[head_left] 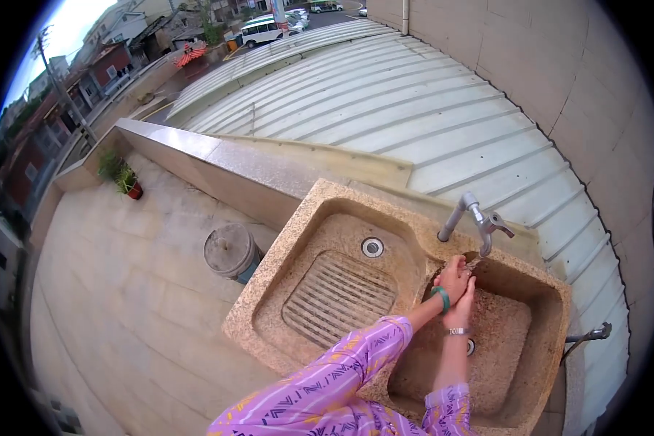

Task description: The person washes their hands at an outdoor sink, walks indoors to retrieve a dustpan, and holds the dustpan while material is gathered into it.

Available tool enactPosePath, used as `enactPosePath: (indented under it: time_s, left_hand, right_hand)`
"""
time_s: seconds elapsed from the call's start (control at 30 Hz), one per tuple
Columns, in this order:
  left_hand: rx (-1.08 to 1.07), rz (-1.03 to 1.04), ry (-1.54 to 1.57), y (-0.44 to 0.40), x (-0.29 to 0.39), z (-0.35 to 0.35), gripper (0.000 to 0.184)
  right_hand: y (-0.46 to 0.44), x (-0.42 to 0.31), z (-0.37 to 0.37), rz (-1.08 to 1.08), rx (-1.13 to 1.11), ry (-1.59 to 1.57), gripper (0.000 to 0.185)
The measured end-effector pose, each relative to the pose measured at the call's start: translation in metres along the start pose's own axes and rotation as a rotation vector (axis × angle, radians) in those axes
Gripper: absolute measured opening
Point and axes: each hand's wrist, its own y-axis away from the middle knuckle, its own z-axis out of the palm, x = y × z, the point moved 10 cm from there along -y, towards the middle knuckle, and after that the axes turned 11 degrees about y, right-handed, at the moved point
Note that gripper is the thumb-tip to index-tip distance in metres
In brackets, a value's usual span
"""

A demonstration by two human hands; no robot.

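- Two hands meet above the deep basin (505, 327) of a stone sink (291, 240), just under a grey metal tap (487, 221).
- The left hand (453, 278), with a green bangle (442, 299) at its wrist, lies against the right hand (463, 304), its fingers close together; whether anything is held between the palms I cannot tell.
- The right hand's fingers point up toward the tap, set narrow beside the left; a silver-coloured watch (458, 331) circles that wrist.
- The sink is tan-pink, speckled and rough-grained, with a thick rim and rounded inner corners; it stands in front of the person, beside a low wall (247, 166).
- Its shallow basin (349, 227), on the left, has a ribbed washboard (339, 298) sloping through it and a round metal drain (373, 248) near the back.
- The deep basin looks darker and wet; a second drain (471, 347) shows partly behind the right wrist.
- The tap rises from the back rim, bends over, and carries a small handle above its downturned spout.
- A lidded bucket (230, 247) stands just left of the sink, and a ribbed metal roof (341, 102) spreads beyond.
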Motion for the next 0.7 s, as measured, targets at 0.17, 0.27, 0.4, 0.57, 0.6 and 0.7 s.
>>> enactPosePath:
  time_s: [0.17,0.27,0.4,0.57,0.6,0.7]
  left_hand:
    - [-0.545,0.317,-1.029,-0.003,-0.031,0.035,0.032]
    - [-0.412,0.418,-1.043,0.022,-0.019,0.024,0.033]
    - [-0.318,0.662,-0.779,0.010,-0.018,0.020,0.046]
    - [-0.346,0.251,-0.403,0.018,0.005,0.018,0.043]
    - [-0.243,0.158,-0.489,0.013,0.004,0.006,0.044]
    - [-0.361,0.006,-0.701,-0.015,-0.007,0.011,0.037]
  right_hand:
    - [-0.019,-0.029,-0.038,-0.196,0.318,0.531,0.041]
    - [-0.029,-0.040,-0.054,-0.007,0.332,0.602,0.045]
    - [-0.045,-0.012,-0.090,-0.062,0.319,0.543,0.050]
    - [-0.050,-0.002,-0.061,-0.245,-0.068,1.091,0.031]
    - [-0.031,-0.012,-0.037,-0.235,0.057,1.509,0.030]
    - [-0.005,-0.007,-0.001,-0.283,-0.038,2.205,0.031]
